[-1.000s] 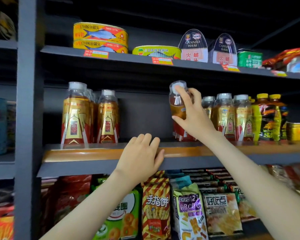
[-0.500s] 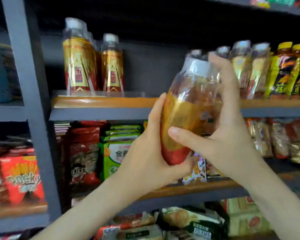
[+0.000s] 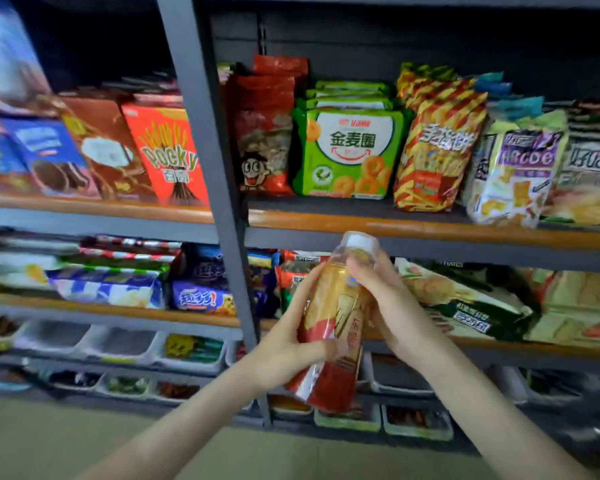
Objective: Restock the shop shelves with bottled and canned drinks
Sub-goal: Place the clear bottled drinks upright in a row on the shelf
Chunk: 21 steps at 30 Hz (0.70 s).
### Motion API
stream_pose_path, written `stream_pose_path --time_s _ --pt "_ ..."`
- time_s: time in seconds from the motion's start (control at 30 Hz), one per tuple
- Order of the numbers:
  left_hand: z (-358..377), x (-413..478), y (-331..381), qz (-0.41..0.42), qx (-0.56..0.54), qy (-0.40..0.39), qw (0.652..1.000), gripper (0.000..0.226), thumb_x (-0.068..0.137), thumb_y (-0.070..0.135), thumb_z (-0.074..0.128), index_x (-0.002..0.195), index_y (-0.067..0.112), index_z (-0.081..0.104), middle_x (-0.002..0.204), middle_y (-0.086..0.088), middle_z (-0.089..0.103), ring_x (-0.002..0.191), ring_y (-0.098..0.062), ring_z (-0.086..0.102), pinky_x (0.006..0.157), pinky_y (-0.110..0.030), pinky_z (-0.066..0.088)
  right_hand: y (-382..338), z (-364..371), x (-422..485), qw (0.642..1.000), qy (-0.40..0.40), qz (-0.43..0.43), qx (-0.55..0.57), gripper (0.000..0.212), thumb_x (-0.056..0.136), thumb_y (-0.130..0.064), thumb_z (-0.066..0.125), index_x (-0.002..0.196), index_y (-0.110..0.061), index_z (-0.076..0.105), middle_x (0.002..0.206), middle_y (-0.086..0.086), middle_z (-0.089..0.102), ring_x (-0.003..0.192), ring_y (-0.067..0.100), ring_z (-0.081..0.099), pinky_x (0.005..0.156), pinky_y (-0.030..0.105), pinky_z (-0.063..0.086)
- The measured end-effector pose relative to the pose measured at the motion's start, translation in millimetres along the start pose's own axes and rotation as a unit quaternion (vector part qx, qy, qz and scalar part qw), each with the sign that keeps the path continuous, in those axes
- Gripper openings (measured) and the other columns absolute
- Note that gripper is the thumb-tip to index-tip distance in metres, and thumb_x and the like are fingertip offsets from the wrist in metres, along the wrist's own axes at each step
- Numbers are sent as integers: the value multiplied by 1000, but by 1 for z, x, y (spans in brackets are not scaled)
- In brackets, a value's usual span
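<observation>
One gold-and-red drink bottle (image 3: 336,317) is held tilted in the air, just right of the grey shelf post (image 3: 215,168). Two hands grip it: the left hand (image 3: 284,351) curls round its lower body and the right hand (image 3: 392,306) wraps its neck. One Pocky box (image 3: 168,154) stands on the shelf above.

Looking at grey shelving, post (image 3: 215,168) splitting two bays. Carrying upright boxes on top left shelf (image 3: 94,207), Pocky box (image 3: 168,157) just beside post. Holding red bag (image 3: 262,133), green bag (image 3: 347,154), striped bag (image 3: 437,147), purple bag (image 3: 516,174) upright, side by side, on top right shelf (image 3: 430,230). Bearing flat packs (image 3: 108,289) on middle left shelf (image 3: 111,310). Lining up white trays (image 3: 118,344) below, near floor (image 3: 84,438).
</observation>
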<state>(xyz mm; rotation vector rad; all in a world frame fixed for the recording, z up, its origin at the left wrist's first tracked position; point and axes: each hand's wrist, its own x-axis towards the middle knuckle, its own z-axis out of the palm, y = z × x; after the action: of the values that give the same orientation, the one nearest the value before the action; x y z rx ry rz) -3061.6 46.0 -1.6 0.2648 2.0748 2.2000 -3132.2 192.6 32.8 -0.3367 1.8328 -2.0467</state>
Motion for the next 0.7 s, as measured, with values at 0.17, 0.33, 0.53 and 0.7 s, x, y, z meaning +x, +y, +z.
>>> stream_pose_path --time_s 0.17,0.33,0.53,0.7 --pt "-15 -19 -17 -100 -21 109 989 107 56 40 76 147 45 21 128 13 57 109 -3 62 92 -26 52 31 22 4 983 -33 93 -155 39 91 -51 56 125 -47 39 113 -28 52 100 1 55 88 24 47" --pt "-22 -35 -24 -154 84 174 969 105 64 51 76 146 54 11 124 9 61 106 -11 64 96 -37 52 50 42 -2 974 -106 125 -160 48 88 -40 65 131 -39 44 104 -18 65 88 -6 65 75 13 51" --pt "-37 -54 -15 -146 54 192 969 71 82 44 64 142 55 27 71 2 55 76 -18 66 71 -24 50 57 46 -3 979 -117 166 21 45 79 -24 69 121 -13 60 109 9 72 95 20 71 79 33 58" --pt "-47 -54 -14 -238 -243 156 927 57 67 36 71 118 12 61 82 -2 71 69 -14 69 57 -26 54 59 44 -2 965 -139 182 128 56 83 -27 66 131 -2 54 127 21 61 117 36 59 104 51 43"
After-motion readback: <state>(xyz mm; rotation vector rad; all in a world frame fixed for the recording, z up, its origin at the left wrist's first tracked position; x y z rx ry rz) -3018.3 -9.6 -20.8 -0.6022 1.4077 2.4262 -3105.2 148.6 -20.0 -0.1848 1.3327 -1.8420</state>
